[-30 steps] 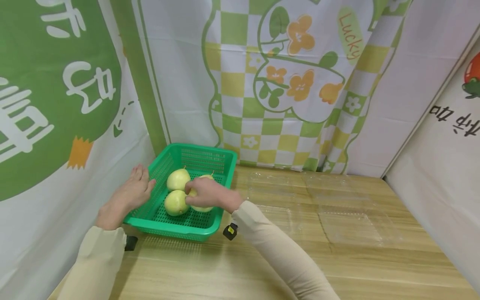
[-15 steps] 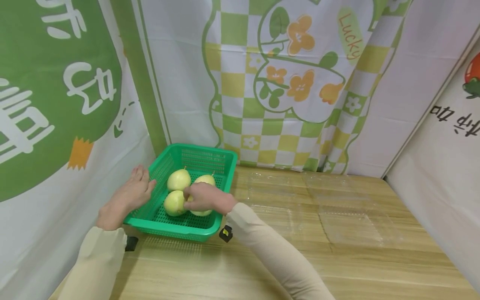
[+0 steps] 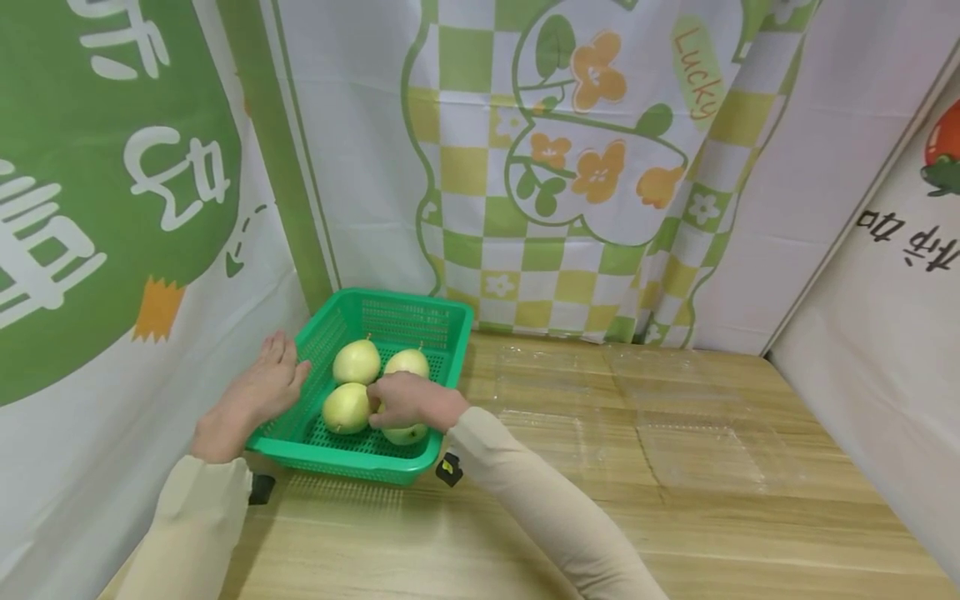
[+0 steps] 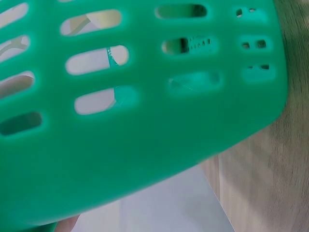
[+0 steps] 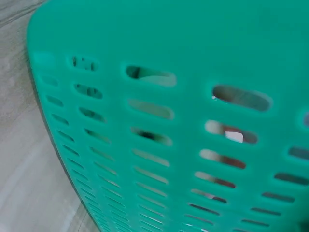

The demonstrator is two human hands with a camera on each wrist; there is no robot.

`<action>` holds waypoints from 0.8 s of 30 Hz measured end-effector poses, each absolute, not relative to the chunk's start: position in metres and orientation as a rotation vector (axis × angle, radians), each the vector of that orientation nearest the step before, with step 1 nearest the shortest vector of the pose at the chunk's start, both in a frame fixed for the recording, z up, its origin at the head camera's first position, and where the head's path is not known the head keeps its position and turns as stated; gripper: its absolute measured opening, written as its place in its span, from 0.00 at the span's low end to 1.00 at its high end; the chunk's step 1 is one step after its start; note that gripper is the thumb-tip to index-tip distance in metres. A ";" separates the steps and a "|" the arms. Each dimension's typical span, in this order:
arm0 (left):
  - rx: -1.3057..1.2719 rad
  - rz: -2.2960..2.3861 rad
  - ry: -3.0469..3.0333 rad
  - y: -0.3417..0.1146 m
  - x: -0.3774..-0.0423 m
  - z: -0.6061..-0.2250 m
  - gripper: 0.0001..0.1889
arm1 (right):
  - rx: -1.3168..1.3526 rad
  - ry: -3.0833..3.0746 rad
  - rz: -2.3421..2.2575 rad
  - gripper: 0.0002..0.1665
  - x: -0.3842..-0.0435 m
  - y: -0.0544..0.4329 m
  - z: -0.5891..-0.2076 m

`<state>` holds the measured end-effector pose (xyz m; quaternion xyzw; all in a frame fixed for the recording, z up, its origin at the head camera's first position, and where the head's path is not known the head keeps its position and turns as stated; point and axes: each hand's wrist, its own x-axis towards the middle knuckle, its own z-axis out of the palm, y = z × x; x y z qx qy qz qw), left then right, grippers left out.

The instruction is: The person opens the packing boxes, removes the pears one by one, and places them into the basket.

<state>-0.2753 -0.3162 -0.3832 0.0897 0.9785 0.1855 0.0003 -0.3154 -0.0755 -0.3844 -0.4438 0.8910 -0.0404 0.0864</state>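
- While my left hand (image 3: 258, 392) lies flat with fingers straight against the green basket (image 3: 450, 321)'s left rim, it braces the basket on the wooden table (image 3: 675, 517).
- My right hand (image 3: 405, 400) curls over the near-right pear (image 3: 405, 432), gripping it inside the basket.
- Three more pears (image 3: 356, 362) crowd beside it.

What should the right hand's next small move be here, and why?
Probably lift the near-right pear straight up out of the green basket. The right hand already curls over it, three other pears crowd close, and the left hand rests on the basket's left rim.
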 end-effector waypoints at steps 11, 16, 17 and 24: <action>0.285 0.628 3.069 -0.315 -0.277 -0.383 0.37 | -1.472 2.722 -0.163 0.10 -0.318 -0.069 -0.372; 0.291 0.619 3.080 -0.314 -0.280 -0.382 0.37 | -1.514 2.788 -0.273 0.11 -0.317 -0.053 -0.358; 0.296 0.617 3.084 -0.314 -0.280 -0.382 0.37 | -1.517 2.801 -0.297 0.12 -0.317 -0.049 -0.355; 0.289 0.590 3.060 -0.313 -0.273 -0.375 0.37 | -1.522 2.872 -0.440 0.14 -0.318 -0.018 -0.339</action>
